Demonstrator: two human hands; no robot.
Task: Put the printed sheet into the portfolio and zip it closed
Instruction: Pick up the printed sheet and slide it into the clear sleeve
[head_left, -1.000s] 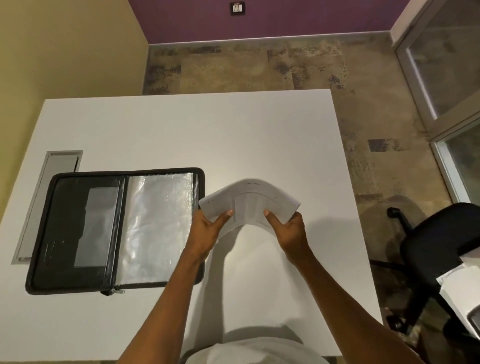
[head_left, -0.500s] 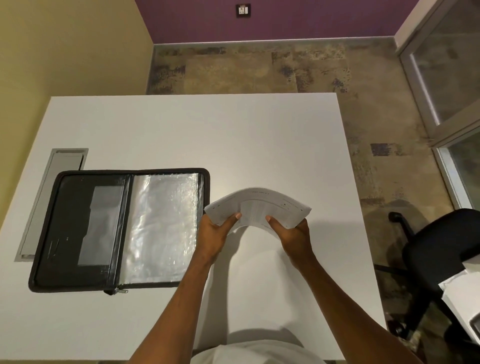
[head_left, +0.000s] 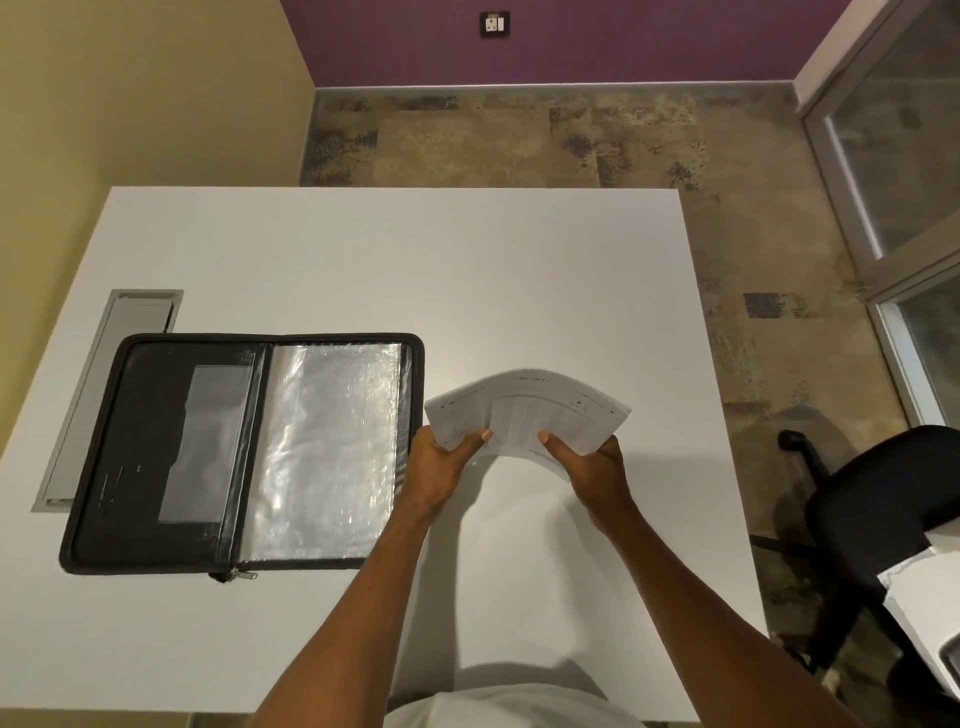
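The printed sheet (head_left: 530, 410) is white with fine text and bows upward in an arch above the table. My left hand (head_left: 441, 467) grips its left near corner and my right hand (head_left: 592, 467) grips its right near corner, thumbs on top. The black zip portfolio (head_left: 171, 447) lies open and flat on the white table (head_left: 415, 270), just left of my left hand. Its right half shows shiny clear plastic sleeves (head_left: 327, 447); its left half has a clear pocket. The zipper pull (head_left: 236, 574) sits at the near edge by the spine.
A grey cable hatch (head_left: 109, 364) is set into the table left of the portfolio. A black office chair (head_left: 883, 499) stands on the carpet to the right, beside another white surface (head_left: 930, 597). A glass door is at the far right.
Both hands and the bowed sheet stay in almost the same spot beside the portfolio; the sheet has tipped a little flatter. The view has shifted slightly.
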